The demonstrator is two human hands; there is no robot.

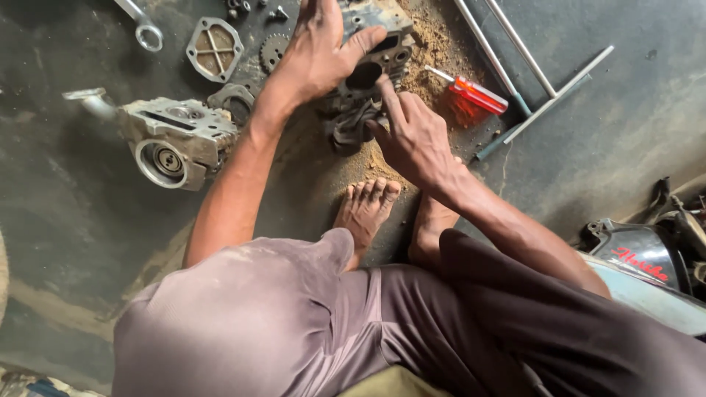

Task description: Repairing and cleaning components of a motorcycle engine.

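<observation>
I squat over an oily floor with a grey metal engine block (382, 45) resting on sawdust in front of my bare feet. My left hand (318, 51) lies over the block's left side, thumb hooked at its round bore, gripping it. My right hand (412, 132) presses a dark dirty rag (351, 126) against the block's near face, index finger stretched toward the bore. The block's far side is cut off by the top edge of the view.
A second engine casing (176, 140) lies to the left, with a square cover plate (214, 48), a small gear (272, 50) and a ring spanner (144, 28) beyond it. A red-handled screwdriver (474, 93) and thin metal rods (540, 81) lie right. Motorcycle parts (647, 257) sit at far right.
</observation>
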